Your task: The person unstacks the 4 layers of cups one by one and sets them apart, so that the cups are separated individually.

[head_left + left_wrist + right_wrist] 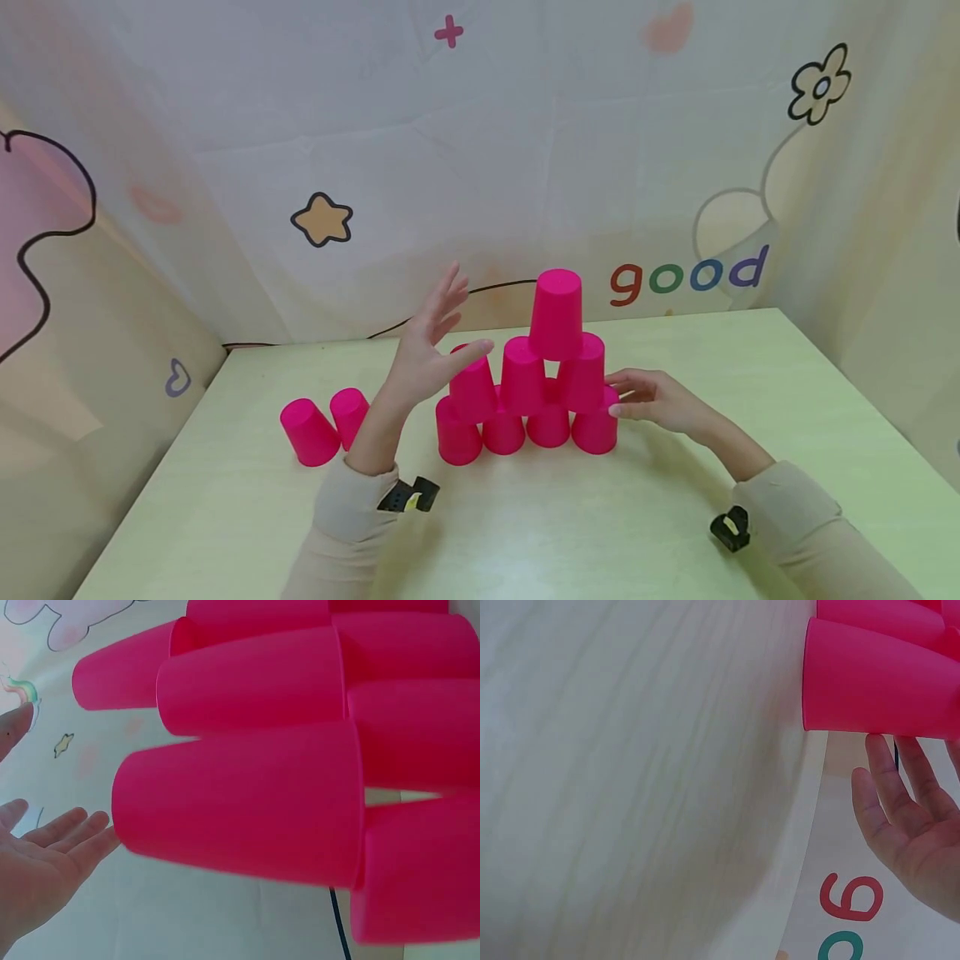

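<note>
Upside-down pink cups form a pyramid. Its bottom row (504,433) has several cups, and three stand in the middle row (522,379). One top cup (557,315) straddles the middle and right cups of that row. My left hand (423,358) is raised beside the left middle-row cup (240,806), fingers spread and holding nothing; its thumb overlaps that cup in the head view. Low at the other end, my right hand (663,404) has its extended fingertips right at the side of the bottom right cup (877,679).
Two more pink cups, a nearer one (309,433) and one partly hidden by my left forearm (348,414), stand upside down on the left of the pale green table (540,533). Behind the table hangs a printed cloth (450,167) with drawings and the word "good".
</note>
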